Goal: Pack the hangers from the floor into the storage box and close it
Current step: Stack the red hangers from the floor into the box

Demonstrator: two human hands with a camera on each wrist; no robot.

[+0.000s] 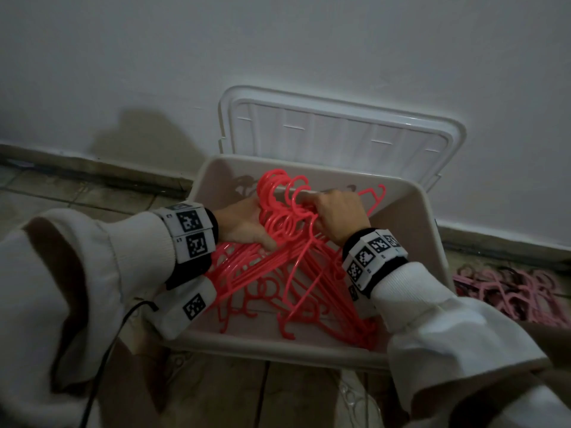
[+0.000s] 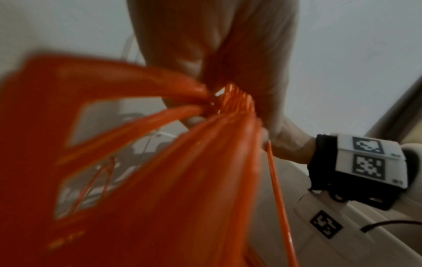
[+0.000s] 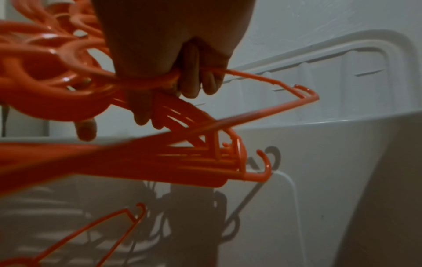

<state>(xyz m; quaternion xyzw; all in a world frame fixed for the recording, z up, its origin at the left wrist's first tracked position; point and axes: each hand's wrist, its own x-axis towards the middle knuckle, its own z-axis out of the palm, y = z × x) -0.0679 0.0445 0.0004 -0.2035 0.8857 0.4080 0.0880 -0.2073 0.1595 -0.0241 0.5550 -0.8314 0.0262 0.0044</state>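
Observation:
A bundle of red plastic hangers (image 1: pixel 287 257) hangs inside the open beige storage box (image 1: pixel 429 242), hooks pointing to the far wall. My left hand (image 1: pixel 247 225) grips the bundle from the left near the necks, thumb on top. My right hand (image 1: pixel 335 211) holds the necks from the right; in the right wrist view its fingers (image 3: pixel 194 86) curl round the red hangers (image 3: pixel 205 153). The left wrist view shows the blurred red hangers (image 2: pixel 160 180) close up and the right hand (image 2: pixel 262 90) on them. The box's white lid (image 1: pixel 340 131) leans against the wall behind it.
A pile of pink hangers (image 1: pixel 513 291) lies on the tiled floor right of the box. A white wall (image 1: pixel 278 41) with a dark skirting stands directly behind. A black cable (image 1: pixel 108 350) runs down from my left wrist. Bare floor tiles (image 1: pixel 77 193) lie left of the box.

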